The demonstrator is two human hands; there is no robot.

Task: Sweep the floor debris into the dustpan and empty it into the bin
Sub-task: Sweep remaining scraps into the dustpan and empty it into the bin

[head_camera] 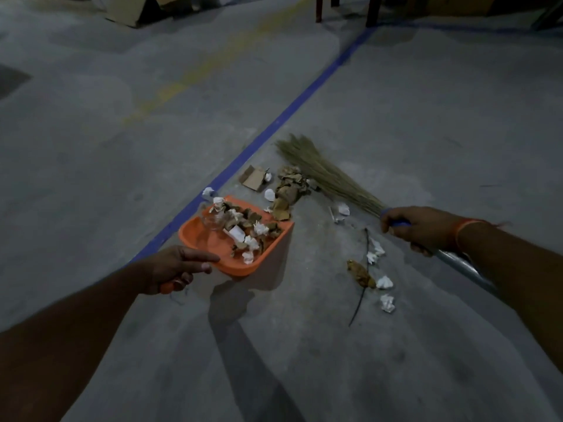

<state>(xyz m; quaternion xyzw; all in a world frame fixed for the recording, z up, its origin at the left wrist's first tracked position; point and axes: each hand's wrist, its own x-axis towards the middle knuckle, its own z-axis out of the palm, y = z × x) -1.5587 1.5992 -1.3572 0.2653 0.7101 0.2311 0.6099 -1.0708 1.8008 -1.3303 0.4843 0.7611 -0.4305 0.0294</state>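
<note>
Sweeping underway: left hand (175, 266) clasps dustpan (213, 242) handle, right hand (417, 226) clasps broom (329, 175); next, draw 3 o'clock debris (373, 254) panward.

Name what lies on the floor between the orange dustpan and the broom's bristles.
In the head view, a heap of brown leaves and white paper scraps lies between the dustpan and the bristles.

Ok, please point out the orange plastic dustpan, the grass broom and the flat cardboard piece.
orange plastic dustpan (202, 243): head view, bare inner floor.
grass broom (329, 175): head view, middle of bristles.
flat cardboard piece (253, 177): head view, its centre.
</note>
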